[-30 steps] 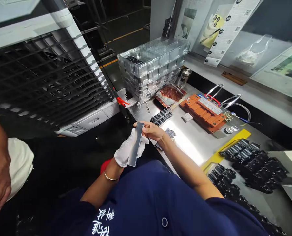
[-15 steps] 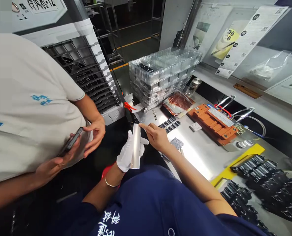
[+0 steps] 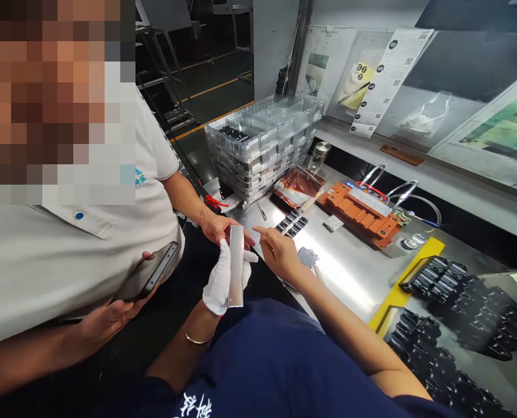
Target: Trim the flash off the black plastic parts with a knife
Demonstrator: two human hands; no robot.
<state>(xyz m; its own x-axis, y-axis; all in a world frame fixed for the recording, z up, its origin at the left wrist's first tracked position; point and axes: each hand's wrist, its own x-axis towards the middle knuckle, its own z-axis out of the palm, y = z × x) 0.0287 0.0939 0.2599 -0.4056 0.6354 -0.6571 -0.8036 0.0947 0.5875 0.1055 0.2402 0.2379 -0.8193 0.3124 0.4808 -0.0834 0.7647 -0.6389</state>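
My left hand (image 3: 218, 284), in a white glove, is closed around a long, narrow silvery metal strip (image 3: 237, 267) that stands nearly upright before my chest. To the right of the strip is my right hand (image 3: 279, 252), bare, its index finger stretched out and the other fingers partly bent. Nothing shows in it, and it is apart from the strip. A co-worker's hand (image 3: 218, 225) reaches behind the strip's upper end; whether it touches the metal I cannot tell. The co-worker's other hand (image 3: 110, 319) holds a phone (image 3: 160, 270).
Stacked clear plastic trays (image 3: 258, 151) stand at the back of the metal bench (image 3: 345, 284). An orange fixture (image 3: 358, 212) sits right of them. Black ribbed parts (image 3: 290, 223) lie near my right hand, with more black parts (image 3: 471, 313) beyond a yellow strip (image 3: 408, 281).
The co-worker has leaned in and brought one hand up to the strip's upper end. My right index finger has come away from the strip. The view has turned to the right.
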